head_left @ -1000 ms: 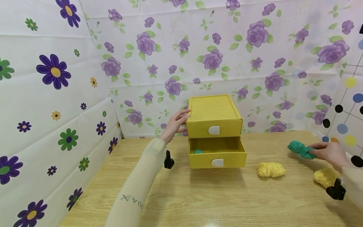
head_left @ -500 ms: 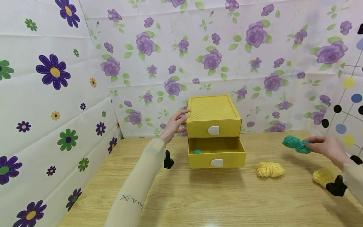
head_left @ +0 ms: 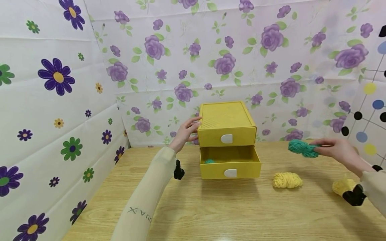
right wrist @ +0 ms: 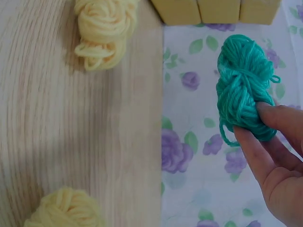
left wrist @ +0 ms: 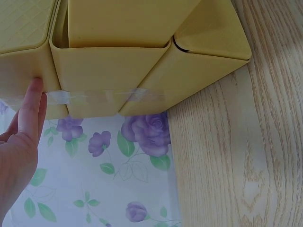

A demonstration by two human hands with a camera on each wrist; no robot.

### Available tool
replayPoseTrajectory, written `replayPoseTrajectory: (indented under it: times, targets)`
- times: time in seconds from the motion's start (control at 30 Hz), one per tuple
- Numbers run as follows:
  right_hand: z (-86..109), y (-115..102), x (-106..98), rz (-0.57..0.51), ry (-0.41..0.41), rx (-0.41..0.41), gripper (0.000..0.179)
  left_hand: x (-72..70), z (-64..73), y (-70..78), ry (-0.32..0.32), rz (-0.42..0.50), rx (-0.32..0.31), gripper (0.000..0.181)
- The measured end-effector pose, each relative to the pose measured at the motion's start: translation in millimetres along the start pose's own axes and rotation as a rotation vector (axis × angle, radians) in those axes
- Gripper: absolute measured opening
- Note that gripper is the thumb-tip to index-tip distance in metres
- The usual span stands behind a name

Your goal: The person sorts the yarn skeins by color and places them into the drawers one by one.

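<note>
My right hand (head_left: pixel 339 150) pinches one end of a green yarn skein (head_left: pixel 302 148), held above the table's right side; the right wrist view shows thumb and fingers on the skein (right wrist: pixel 244 85). My left hand (head_left: pixel 185 134) touches the left side of a yellow two-drawer box (head_left: pixel 227 115), fingers fairly straight. In the left wrist view the fingertip of that hand (left wrist: pixel 23 137) rests on the box's side wall. The lower drawer (head_left: pixel 244 170) is pulled out and the upper one (head_left: pixel 208 138) is closed. Inside the lower drawer, at its left, lies another green skein (head_left: pixel 210 161), mostly hidden.
A yellow skein (head_left: pixel 287 180) lies on the wooden table (head_left: pixel 235 211) right of the box. Farther right, another yellow skein (head_left: pixel 342 186) sits partly behind the black wrist mount (head_left: pixel 356 195). Flower-patterned sheets (head_left: pixel 169 67) stand behind and at the left.
My right hand has lifted the green skein and carried it left, toward the box. The left hand stays at the box's side, and the drawers have not moved.
</note>
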State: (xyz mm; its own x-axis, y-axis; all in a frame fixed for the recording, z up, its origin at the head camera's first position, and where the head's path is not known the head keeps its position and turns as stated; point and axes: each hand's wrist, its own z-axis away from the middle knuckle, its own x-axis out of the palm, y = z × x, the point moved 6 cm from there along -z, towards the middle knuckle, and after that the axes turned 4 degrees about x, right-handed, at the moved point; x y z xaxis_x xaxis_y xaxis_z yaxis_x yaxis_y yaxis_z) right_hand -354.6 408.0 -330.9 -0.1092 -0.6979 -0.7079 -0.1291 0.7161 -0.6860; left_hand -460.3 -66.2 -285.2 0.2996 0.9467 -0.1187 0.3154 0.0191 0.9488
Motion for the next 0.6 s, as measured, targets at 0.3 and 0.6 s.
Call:
replayPoseTrajectory:
  times: [0.3, 0.6]
  targets:
    - [0.5, -30, 5, 0.006, -0.038, -0.046, 0.044, 0.1, 0.4, -0.2, -0.004, 0.013, 0.001, 0.038]
    - [0.0, -61, 13, -0.036, -0.069, -0.092, 0.042, -1.1, -0.8, -1.2, -0.005, 0.012, 0.004, 0.038]
